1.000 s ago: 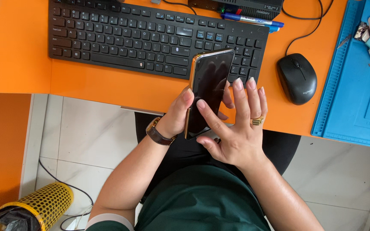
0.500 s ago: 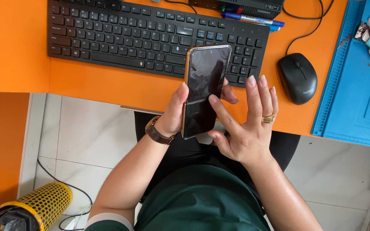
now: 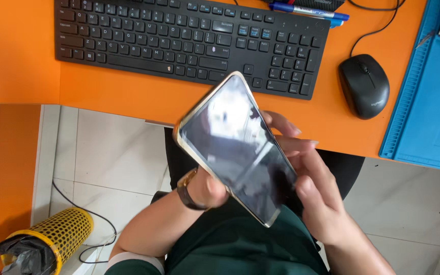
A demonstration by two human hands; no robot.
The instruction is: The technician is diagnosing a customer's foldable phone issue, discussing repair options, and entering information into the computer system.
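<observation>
A person holds a phone (image 3: pixel 238 147) tilted, screen up, above the lap and just off the orange tabletop (image 3: pixel 128 94). The left hand (image 3: pixel 210 191) grasps it from beneath; the right hand (image 3: pixel 314 196) closes on its lower right edge, though blur softens the fingers. Steady handling likely calls for both grips firm at the edges. A keyboard (image 3: pixel 179 40) and mouse (image 3: pixel 365 84) lie beyond.

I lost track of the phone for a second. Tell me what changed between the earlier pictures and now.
The phone has been tilted from near upright to a diagonal, top end toward the keyboard, and now looks larger and blurred. The left hand still grips it from below; the right hand, earlier spread behind it, now closes on its right edge. Keyboard, mouse and blue mat stayed put.
</observation>
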